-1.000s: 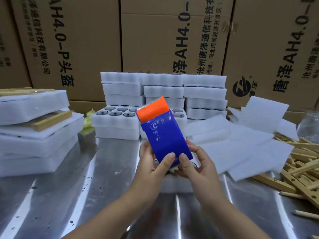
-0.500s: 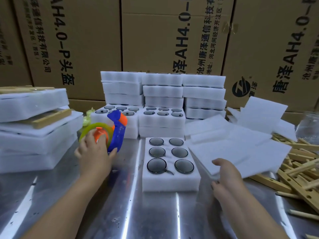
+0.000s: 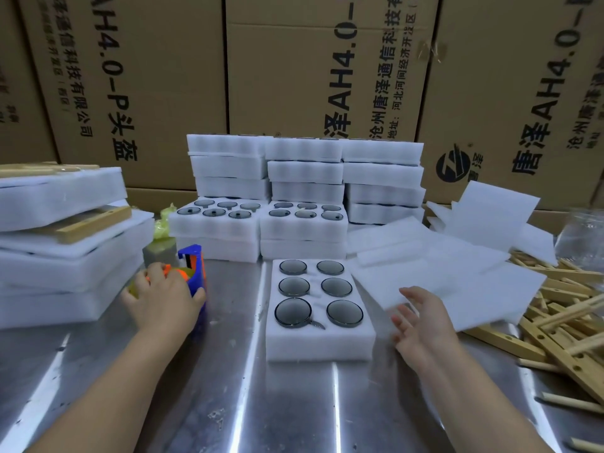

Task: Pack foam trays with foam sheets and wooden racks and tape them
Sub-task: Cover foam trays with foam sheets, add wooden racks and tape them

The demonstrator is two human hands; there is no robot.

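Note:
A white foam tray [image 3: 318, 343] lies in the middle of the steel table, its six round pockets holding dark discs. My left hand [image 3: 163, 300] grips a blue and orange tape dispenser [image 3: 193, 263] that stands on the table to the left of the tray. My right hand [image 3: 423, 320] is at the near edge of a pile of thin white foam sheets [image 3: 457, 282], fingers spread and relaxed, touching the top sheet's corner. Wooden racks [image 3: 568, 325] lie in a heap at the far right.
Stacks of foam trays [image 3: 307, 171] stand behind the centre tray, two of them uncovered. Packed trays with wooden racks on top [image 3: 65, 266] are piled at the left. Cardboard boxes [image 3: 310, 76] wall off the back. A clear plastic bag [image 3: 585, 237] sits at the right edge.
My left hand has carried the tape dispenser from the centre to the left and lowered it to the table. My right hand let go of it and moved to the foam sheets.

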